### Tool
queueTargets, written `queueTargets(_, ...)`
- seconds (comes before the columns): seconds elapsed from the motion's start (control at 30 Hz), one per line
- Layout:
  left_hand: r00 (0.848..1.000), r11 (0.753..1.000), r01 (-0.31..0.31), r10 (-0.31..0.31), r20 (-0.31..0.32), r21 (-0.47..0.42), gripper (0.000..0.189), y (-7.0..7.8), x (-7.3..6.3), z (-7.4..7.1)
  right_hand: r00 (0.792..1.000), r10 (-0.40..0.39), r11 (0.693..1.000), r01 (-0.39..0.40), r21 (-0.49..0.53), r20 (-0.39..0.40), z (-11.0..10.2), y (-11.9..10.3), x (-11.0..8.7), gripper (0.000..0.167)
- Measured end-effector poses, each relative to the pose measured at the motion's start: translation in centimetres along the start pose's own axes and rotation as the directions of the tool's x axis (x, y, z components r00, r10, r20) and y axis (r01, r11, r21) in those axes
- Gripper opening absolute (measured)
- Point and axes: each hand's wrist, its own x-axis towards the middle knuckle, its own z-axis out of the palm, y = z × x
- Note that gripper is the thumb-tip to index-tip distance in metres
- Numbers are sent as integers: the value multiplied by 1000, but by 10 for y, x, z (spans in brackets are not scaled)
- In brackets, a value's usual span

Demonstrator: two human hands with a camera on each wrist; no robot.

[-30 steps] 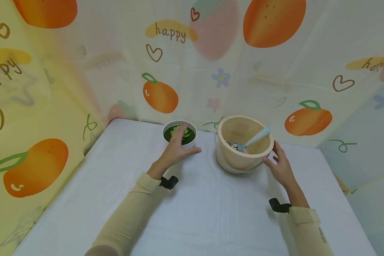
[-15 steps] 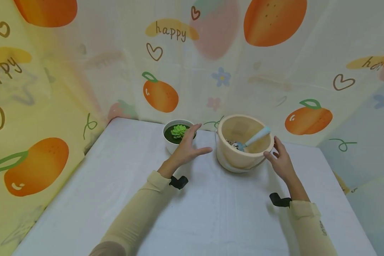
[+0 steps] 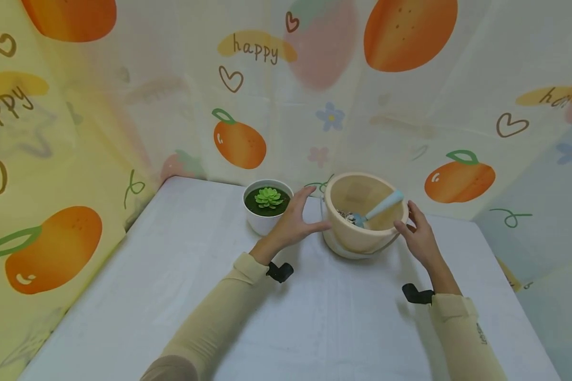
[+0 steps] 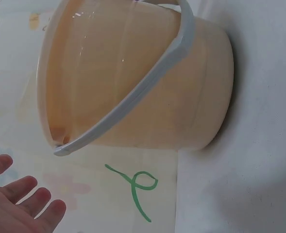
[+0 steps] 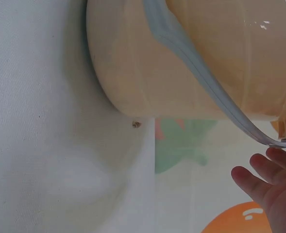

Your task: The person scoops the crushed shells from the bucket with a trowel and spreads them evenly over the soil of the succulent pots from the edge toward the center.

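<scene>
"happy" point(image 3: 255, 49) on patterned backdrop point(image 3: 286, 124), "ppy" point(image 3: 9, 106) at left, sleeve lettering point(image 3: 481, 334) illegible

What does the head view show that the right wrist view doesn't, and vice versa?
Only the head view shows the potted plant, the left hand, and the light blue tool inside the bucket.
Only the right wrist view shows a small brown speck on the table, near the bucket's base.
Both show the bucket, its grey handle, the right hand, the table and the fruit-print cloth.

A fruit-printed backdrop point(image 3: 286, 121) hangs behind the white-covered table point(image 3: 333, 317).
</scene>
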Motion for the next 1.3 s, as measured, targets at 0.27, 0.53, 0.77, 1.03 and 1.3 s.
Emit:
queueTargets(0.27, 999, 999, 29, -29, 14, -14, 97, 2, 9, 6, 1000, -15, 1000, 15, 6, -7, -1, 0, 6, 76)
queueTargets(0.53, 998, 998, 58, -58, 39, -2, 96, -2, 20, 14, 1000, -15, 1000, 15, -17, -12, -3, -2, 11, 77)
queueTargets(0.77, 994, 995, 92, -89, 62, -43, 105, -5, 26, 18, 1000, 3, 999, -4, -54, -17, -5, -6, 14, 79)
queueTargets(1.03, 986, 990, 133, -129, 107, -37, 115, -10, 29, 26, 999, 41, 993, -42, -109, -16, -7, -11, 26, 79)
queueTargets(1.3, 986, 990, 133, -127, 107, -43, 105, -10, 32, 30, 999, 41, 994, -45, -103, -35, -7, -10, 34, 73)
